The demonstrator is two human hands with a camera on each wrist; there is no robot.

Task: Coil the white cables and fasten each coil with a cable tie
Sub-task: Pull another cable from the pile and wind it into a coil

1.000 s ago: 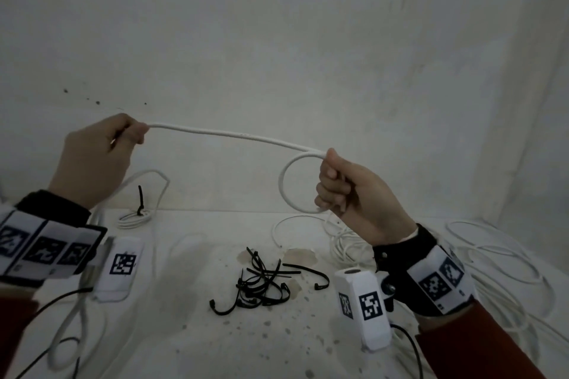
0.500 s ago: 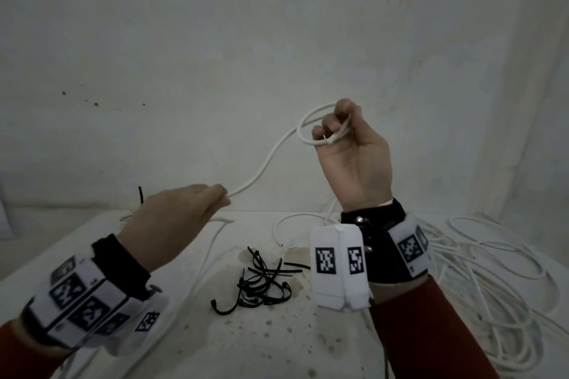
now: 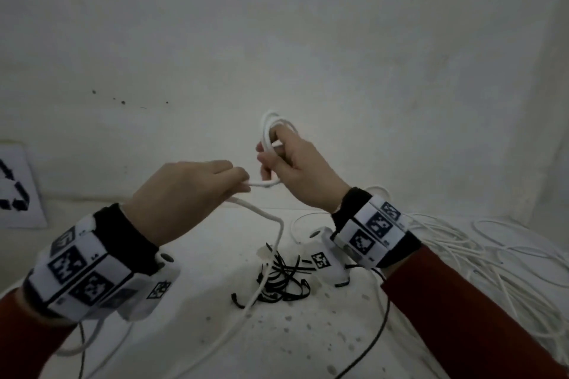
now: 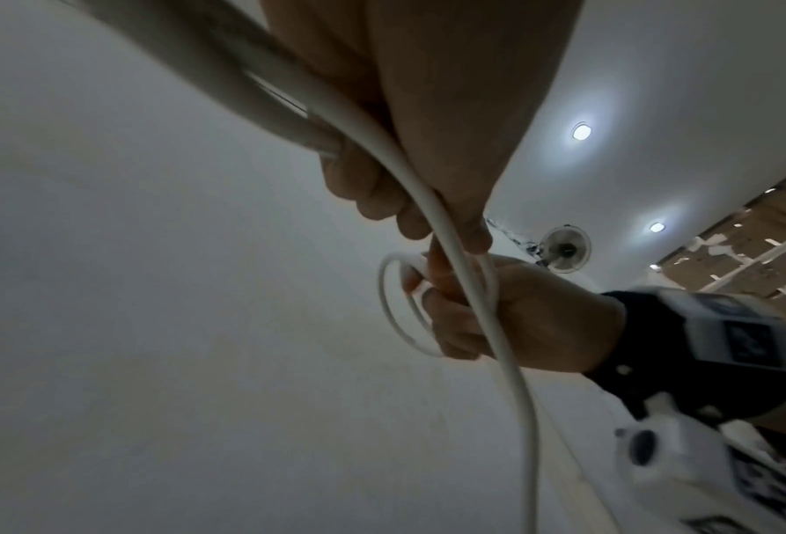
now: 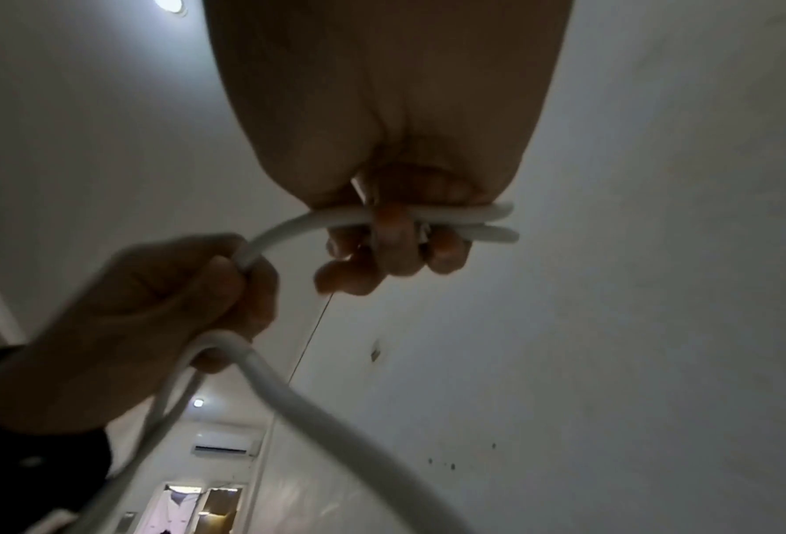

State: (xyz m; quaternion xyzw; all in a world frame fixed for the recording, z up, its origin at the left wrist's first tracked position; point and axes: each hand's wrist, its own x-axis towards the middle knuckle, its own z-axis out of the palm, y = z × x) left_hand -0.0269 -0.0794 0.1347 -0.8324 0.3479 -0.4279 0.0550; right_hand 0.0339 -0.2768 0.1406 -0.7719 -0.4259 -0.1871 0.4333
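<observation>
A plain white wall [image 3: 277,24] stands behind a speckled white table [image 3: 191,332]. On the left, the left hand [image 3: 184,194] pinches the white cable [image 3: 261,218] just beside the loops, and the rest hangs down to the table. In the middle lie black cable ties [image 3: 283,280]. The right hand [image 3: 295,163] has its fingers curled round a small coil [image 3: 269,129] held up in the air. More loose cables [image 3: 492,255] lie on the right. The cable looks light and bendy but springy, so it is best held where the loops cross
</observation>
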